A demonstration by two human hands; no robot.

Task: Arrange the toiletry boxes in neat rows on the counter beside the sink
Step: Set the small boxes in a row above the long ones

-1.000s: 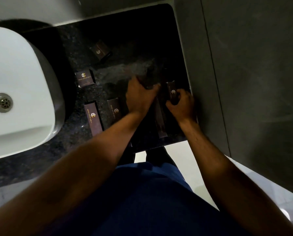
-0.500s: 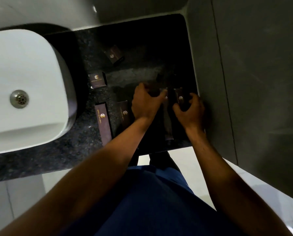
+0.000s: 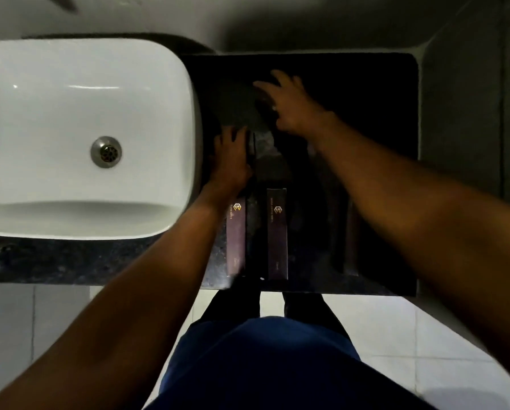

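Note:
Two long dark toiletry boxes with gold logos lie side by side near the front of the black counter (image 3: 390, 179): the left long box (image 3: 236, 241) and the right long box (image 3: 277, 235). A third long box (image 3: 351, 244) is barely visible in shadow further right. My left hand (image 3: 231, 161) rests palm down on the counter just beyond the left long box, close to the sink; what lies under it is hidden. My right hand (image 3: 289, 102) reaches to the far part of the counter with fingers spread over a dark patch. The small boxes are not visible in the dark.
A white basin (image 3: 79, 131) with a metal drain (image 3: 106, 151) fills the left side. Grey walls close off the counter at the back and right. The counter's front edge is near my body, with pale floor tiles (image 3: 396, 335) below.
The view has swung left and downward. Both hands have left the boxes at the right. My left hand now lies beside the sink, and my right hand has reached toward the back.

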